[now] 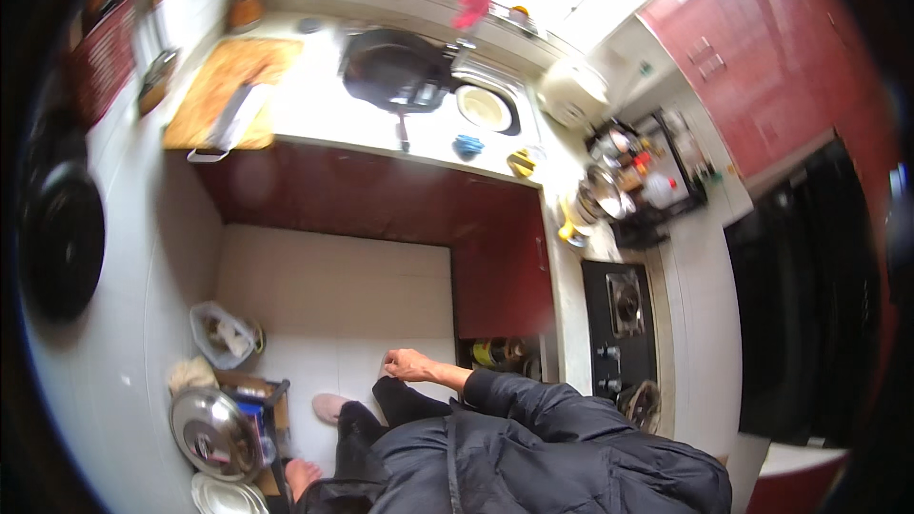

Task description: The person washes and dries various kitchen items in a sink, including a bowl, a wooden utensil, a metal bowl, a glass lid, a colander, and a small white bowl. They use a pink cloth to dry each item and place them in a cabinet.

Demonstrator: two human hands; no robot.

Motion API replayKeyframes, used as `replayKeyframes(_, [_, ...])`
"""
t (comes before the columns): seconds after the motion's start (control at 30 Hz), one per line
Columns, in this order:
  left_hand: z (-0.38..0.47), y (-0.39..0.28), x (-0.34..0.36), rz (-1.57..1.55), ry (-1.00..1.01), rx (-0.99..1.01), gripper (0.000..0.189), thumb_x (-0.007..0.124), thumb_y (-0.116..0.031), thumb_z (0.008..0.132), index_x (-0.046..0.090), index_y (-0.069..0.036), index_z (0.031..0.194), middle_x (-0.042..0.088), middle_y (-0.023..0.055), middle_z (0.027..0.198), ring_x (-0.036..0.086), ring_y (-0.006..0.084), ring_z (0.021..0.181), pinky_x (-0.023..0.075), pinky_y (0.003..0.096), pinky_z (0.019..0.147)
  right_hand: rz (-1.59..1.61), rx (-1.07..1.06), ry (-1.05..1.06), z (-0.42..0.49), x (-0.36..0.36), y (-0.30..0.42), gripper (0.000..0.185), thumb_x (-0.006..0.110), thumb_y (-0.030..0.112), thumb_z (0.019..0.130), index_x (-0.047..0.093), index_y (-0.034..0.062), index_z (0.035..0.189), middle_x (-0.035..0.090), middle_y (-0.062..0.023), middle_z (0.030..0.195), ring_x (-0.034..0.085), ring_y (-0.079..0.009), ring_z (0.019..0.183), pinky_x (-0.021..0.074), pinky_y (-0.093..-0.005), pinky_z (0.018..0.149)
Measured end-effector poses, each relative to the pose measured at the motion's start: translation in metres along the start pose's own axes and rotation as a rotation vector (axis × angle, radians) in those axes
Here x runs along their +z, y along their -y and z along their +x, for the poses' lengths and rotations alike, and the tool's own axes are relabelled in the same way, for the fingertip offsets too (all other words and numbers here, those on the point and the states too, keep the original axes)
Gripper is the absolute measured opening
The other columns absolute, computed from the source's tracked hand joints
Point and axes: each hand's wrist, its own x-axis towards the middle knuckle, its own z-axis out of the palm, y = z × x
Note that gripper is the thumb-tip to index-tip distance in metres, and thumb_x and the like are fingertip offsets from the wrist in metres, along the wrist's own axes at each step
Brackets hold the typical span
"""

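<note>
My right hand (407, 365) hangs low in front of my body, above the floor, its fingers curled; whether something is inside them cannot be told. My left hand (303, 476) shows only in part at the bottom left, beside a shelf with a steel pot lid (214, 434). Across the counter lie a wooden cutting board (214, 89) with a cleaver (240, 113) on it, a dark wok (393, 70), a blue cloth or sponge (468, 146) and a yellow item (522, 163).
A gas hob (627, 303) and a condiment rack (660, 164) stand at the right. A lidded cream pot or cooker (573, 91) sits in the corner. On the floor at left is a bin with a plastic liner (223, 335). Red cabinets (371, 189) run under the counter.
</note>
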Motion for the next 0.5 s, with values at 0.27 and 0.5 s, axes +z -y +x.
replayKeyframes(0.27, [-0.028,-0.117,0.075,0.276,-0.115,0.214,0.032,0.053,-0.026,0.104,0.051,-0.004,0.128,0.063,0.0154,0.103,0.069,0.0288,0.088,0.0628,0.0444,0.069,0.617,0.160,0.014,-0.030,-0.061,-0.106,0.042,0.054,0.029,0.102,0.059,-0.0041,0.128,0.071,-0.0128,0.099,0.070,-0.0197,0.075,0.0598,-0.0337,0.062])
replayKeyframes(0.5, [-0.027,-0.137,0.174,0.421,0.033,0.280,0.023,0.056,-0.019,0.102,0.054,-0.004,0.119,0.064,0.0125,0.093,0.067,0.0254,0.070,0.0622,0.0404,0.058,0.934,0.139,-0.160,-0.059,-0.112,-0.173,0.038,0.057,0.030,0.102,0.061,-0.0003,0.124,0.070,-0.0115,0.094,0.070,-0.0178,0.072,0.0614,-0.0328,0.061])
